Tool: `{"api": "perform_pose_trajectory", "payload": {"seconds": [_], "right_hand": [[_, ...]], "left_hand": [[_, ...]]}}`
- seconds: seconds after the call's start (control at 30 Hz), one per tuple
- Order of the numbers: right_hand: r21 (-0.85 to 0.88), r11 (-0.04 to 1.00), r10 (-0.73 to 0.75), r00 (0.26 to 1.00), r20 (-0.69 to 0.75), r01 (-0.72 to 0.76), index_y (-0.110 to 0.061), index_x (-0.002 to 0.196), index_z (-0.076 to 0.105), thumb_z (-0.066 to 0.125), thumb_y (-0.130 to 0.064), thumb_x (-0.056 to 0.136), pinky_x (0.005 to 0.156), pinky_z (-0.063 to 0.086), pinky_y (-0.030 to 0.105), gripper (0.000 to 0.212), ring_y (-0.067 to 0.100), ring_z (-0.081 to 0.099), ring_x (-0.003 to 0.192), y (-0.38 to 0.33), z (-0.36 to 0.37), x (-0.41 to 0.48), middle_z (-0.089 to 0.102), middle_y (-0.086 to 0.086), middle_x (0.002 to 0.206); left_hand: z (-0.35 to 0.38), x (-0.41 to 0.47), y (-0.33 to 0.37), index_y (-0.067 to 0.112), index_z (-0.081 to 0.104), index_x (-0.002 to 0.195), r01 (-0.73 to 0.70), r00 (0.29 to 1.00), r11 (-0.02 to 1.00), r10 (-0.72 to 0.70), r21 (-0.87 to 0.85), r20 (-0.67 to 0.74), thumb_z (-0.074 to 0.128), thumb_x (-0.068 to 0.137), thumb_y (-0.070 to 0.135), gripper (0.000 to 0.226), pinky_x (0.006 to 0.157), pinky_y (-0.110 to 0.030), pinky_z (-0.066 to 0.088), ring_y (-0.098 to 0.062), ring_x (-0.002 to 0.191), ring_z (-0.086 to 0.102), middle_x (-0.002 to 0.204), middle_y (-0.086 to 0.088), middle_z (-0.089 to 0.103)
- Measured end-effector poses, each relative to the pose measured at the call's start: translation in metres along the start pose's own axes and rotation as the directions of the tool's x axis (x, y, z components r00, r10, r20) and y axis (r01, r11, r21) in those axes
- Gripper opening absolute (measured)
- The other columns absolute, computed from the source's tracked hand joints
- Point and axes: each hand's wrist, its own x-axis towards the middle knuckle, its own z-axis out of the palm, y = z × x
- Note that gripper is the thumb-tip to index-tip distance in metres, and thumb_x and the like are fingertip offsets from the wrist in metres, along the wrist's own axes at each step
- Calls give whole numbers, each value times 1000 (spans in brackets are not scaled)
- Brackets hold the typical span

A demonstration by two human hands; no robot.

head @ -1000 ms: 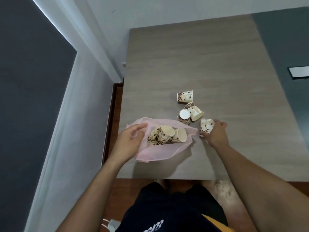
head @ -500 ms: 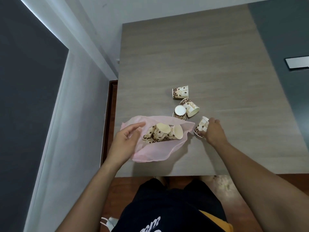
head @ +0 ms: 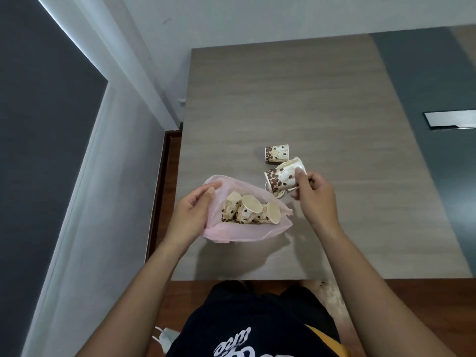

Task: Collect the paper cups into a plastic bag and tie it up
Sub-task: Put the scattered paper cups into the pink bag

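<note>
A pink plastic bag [head: 247,234] lies near the front left of the table with its mouth open. Three bean-patterned paper cups [head: 251,211] lie on their sides inside it. My left hand [head: 192,215] holds the bag's left edge, keeping the mouth open. My right hand [head: 315,199] grips a tilted paper cup [head: 280,176] by its rim end, just beyond the bag's far right edge. Under that cup only the edge of another cup [head: 279,194] shows. One more cup [head: 277,153] lies on its side farther back.
The wooden table [head: 309,94] meets a white wall at the back and a gap to the wall on the left. A dark panel with a metal cable slot [head: 450,120] borders the table's right side. My body is at the front edge.
My right hand has lifted its cup off the table and carried it left, over the loose cups and toward the bag. My left hand stays on the bag's edge.
</note>
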Motion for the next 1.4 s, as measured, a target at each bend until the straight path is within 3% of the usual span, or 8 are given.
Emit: {"api": "perform_pose_trajectory", "payload": {"seconds": [0.2, 0.37, 0.6, 0.87, 1.0, 1.2, 1.33, 1.4], "right_hand": [[11, 992, -120, 924, 363, 125, -16, 91, 76, 67, -39, 108, 82, 61, 36, 30, 24, 75, 85, -28, 37, -45, 83, -3, 91], [-136, 952, -162, 826, 540, 276, -20, 90, 76, 73, -37, 104, 75, 54, 22, 23, 5, 71, 79, -17, 62, -54, 80, -6, 89], [-412, 795, -82, 751, 656, 446, -24, 83, 78, 76, -45, 98, 80, 58, 43, 25, 13, 68, 79, 0, 98, -54, 74, -4, 84], [-436, 782, -29, 725, 688, 446, -26, 119, 81, 76, -41, 100, 99, 58, 35, 25, 17, 73, 107, 8, 95, -47, 73, -1, 127], [-411, 817, -44, 755, 655, 404, -27, 109, 83, 70, -43, 103, 87, 60, 29, 21, 3, 75, 93, -6, 68, -26, 80, -14, 110], [-491, 815, -50, 881, 470, 308, -21, 101, 79, 66, -36, 106, 79, 55, 30, 21, 6, 75, 85, -3, 29, 32, 80, -14, 98], [-553, 770, -32, 886, 462, 317, -16, 135, 69, 71, -26, 103, 95, 43, 25, 34, 17, 66, 119, 21, 26, 75, 69, 0, 134], [-607, 707, 20, 847, 531, 364, -14, 148, 59, 72, -25, 101, 107, 43, 29, 50, 26, 58, 137, 32, 30, 91, 58, 9, 152]], "left_hand": [[3, 1, 15, 39, 80, 136, -60, 997, 996, 63, 60, -44, 52, 117, 44, 34, 91, -4, 49, 26, 118, 62, 132, 30, 76], [1, 4, 17, 37, 83, 131, -54, 996, 998, 51, -38, -75, 52, 118, 43, 35, 94, -15, 58, 4, 118, 74, 124, 27, 81], [6, 0, 26, 23, 85, 129, -165, 986, 981, 163, -102, -36, 53, 119, 26, 33, 122, -30, 50, -2, 136, 69, 133, 15, 82], [4, 6, 35, 21, 85, 129, -226, 974, 971, 224, -81, -28, 55, 118, 26, 32, 115, -25, 55, -2, 129, 73, 130, 15, 83], [7, 12, 23, 26, 85, 127, -163, 984, 985, 158, -59, -81, 55, 118, 30, 32, 119, -36, 55, -2, 132, 71, 131, 17, 82], [27, 14, 29, 26, 86, 126, -153, 976, 982, 134, -106, -170, 55, 118, 29, 31, 118, -37, 56, -2, 130, 72, 128, 17, 83], [37, 14, 41, 29, 85, 127, -160, 963, 977, 124, -138, -238, 55, 118, 33, 32, 89, -22, 60, -1, 100, 75, 126, 16, 84], [37, 13, 44, 26, 85, 127, -174, 952, 971, 124, -162, -281, 54, 119, 30, 32, 92, -16, 58, -1, 112, 76, 128, 14, 84]]}}
